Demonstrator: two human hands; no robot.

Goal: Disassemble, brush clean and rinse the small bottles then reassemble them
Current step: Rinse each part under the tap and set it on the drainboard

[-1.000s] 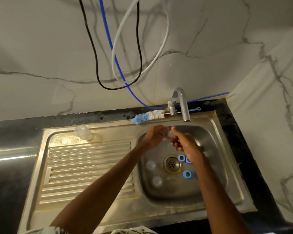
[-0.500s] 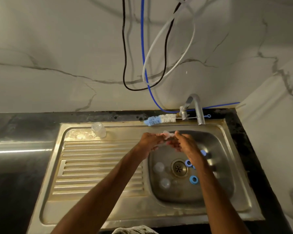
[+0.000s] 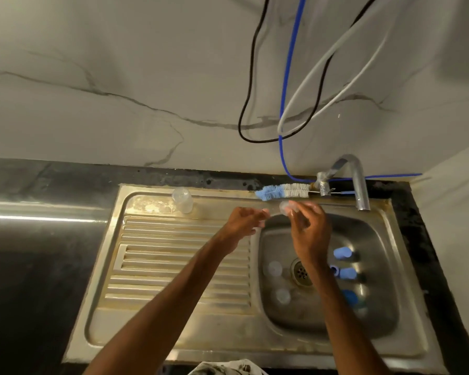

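My right hand (image 3: 309,234) pinches a small clear bottle (image 3: 283,207) at its fingertips, above the back edge of the sink (image 3: 228,336), in the centre of the frame. My left hand (image 3: 243,223) is just beside it, to the left, with relaxed fingers that hold nothing. The brush (image 3: 282,191) lies on the back rim, near the tap (image 3: 359,182). Another bottle (image 3: 182,200) stands on the drainboard, upper left of the hands. In the basin, two clear bottles (image 3: 274,267) lie left of the drain and blue caps (image 3: 341,253) lie right of it.
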